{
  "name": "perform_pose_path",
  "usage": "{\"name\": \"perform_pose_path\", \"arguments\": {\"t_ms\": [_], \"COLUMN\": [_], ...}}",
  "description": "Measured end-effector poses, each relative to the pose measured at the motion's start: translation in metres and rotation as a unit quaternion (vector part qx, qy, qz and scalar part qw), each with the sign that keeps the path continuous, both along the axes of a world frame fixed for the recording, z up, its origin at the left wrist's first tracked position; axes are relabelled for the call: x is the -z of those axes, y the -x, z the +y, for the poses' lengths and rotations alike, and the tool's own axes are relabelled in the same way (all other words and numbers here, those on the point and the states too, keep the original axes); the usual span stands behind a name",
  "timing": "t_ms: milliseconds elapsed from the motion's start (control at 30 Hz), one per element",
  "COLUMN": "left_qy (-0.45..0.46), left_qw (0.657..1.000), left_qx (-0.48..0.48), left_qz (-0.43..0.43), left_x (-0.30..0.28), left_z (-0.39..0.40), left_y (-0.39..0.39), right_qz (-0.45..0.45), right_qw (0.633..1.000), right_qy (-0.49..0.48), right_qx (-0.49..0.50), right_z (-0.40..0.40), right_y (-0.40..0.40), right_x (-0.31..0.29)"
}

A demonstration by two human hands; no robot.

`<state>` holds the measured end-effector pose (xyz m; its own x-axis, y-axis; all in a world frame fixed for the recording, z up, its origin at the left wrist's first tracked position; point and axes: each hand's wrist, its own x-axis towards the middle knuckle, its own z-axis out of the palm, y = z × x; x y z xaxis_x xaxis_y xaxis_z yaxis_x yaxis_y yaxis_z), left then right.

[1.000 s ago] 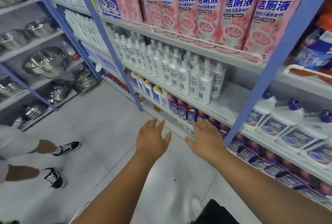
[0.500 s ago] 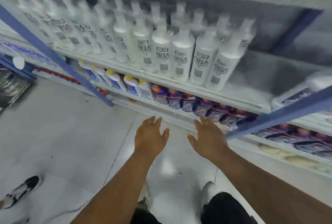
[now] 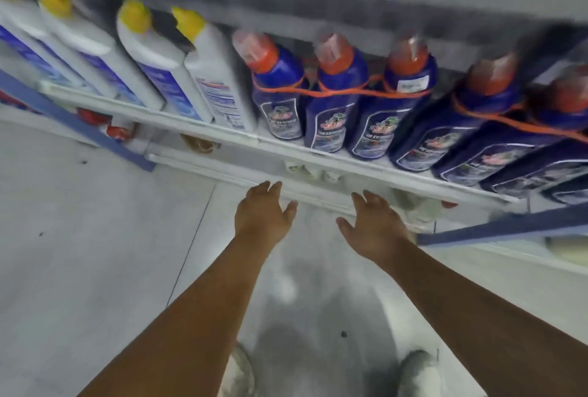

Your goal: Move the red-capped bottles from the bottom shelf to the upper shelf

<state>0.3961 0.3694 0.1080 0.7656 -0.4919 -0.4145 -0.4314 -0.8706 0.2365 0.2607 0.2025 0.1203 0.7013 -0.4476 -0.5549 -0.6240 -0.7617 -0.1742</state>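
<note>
Several dark blue bottles with red caps (image 3: 334, 97) stand in a row on a low white shelf (image 3: 222, 137), tied in groups with orange string. Beneath it lies the bottom shelf (image 3: 318, 196), where small white bottles (image 3: 426, 209) and a red cap (image 3: 448, 204) show dimly. My left hand (image 3: 262, 215) hovers open in front of the bottom shelf's rail. My right hand (image 3: 374, 226) is beside it, fingers spread, holding nothing. Both hands are just short of the shelf edge.
White bottles with yellow caps (image 3: 143, 56) fill the left part of the low shelf. Blue uprights (image 3: 73, 119) cross at the left and at the right (image 3: 502, 226). Grey tiled floor (image 3: 95, 237) lies below, with my two shoes at the bottom edge.
The view has dropped and closed in on the lower shelves; the tall white bottles above are out of sight. Both hands stay open and have come closer to the bottom shelf rail.
</note>
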Motion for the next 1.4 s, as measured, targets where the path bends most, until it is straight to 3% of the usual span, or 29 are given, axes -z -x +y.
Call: {"name": "perform_pose_path", "arguments": {"t_ms": [100, 267, 433, 567, 833, 1033, 1233, 1400], "left_qy": [0.022, 0.154, 0.278, 0.34, 0.385, 0.391, 0.352, 0.337], "left_qw": [1.0, 0.971, 0.94, 0.916, 0.903, 0.908, 0.924, 0.914], "left_qx": [-0.016, -0.154, -0.175, -0.19, -0.165, -0.147, -0.138, -0.206], "left_qz": [-0.002, 0.095, 0.093, 0.097, 0.092, 0.04, 0.049, 0.096], "left_x": [0.075, 0.179, 0.239, 0.258, 0.263, 0.256, 0.206, 0.118], "left_z": [-0.015, -0.052, -0.083, -0.095, -0.085, -0.055, 0.007, 0.049], "left_y": [-0.028, -0.081, -0.129, -0.139, -0.132, -0.103, -0.049, 0.008], "right_qz": [-0.029, -0.081, -0.245, -0.282, -0.353, -0.426, -0.408, -0.337], "right_qw": [0.999, 0.99, 0.922, 0.895, 0.851, 0.835, 0.847, 0.865], "right_qy": [0.011, -0.022, -0.125, -0.156, -0.193, -0.138, -0.118, -0.19], "right_qx": [0.022, 0.114, 0.272, 0.307, 0.338, 0.32, 0.321, 0.319], "right_z": [-0.016, -0.041, -0.058, -0.071, -0.078, -0.072, -0.025, 0.029], "right_y": [-0.025, -0.07, -0.106, -0.12, -0.118, -0.103, -0.054, -0.016], "right_x": [0.067, 0.162, 0.216, 0.23, 0.251, 0.255, 0.199, 0.11]}}
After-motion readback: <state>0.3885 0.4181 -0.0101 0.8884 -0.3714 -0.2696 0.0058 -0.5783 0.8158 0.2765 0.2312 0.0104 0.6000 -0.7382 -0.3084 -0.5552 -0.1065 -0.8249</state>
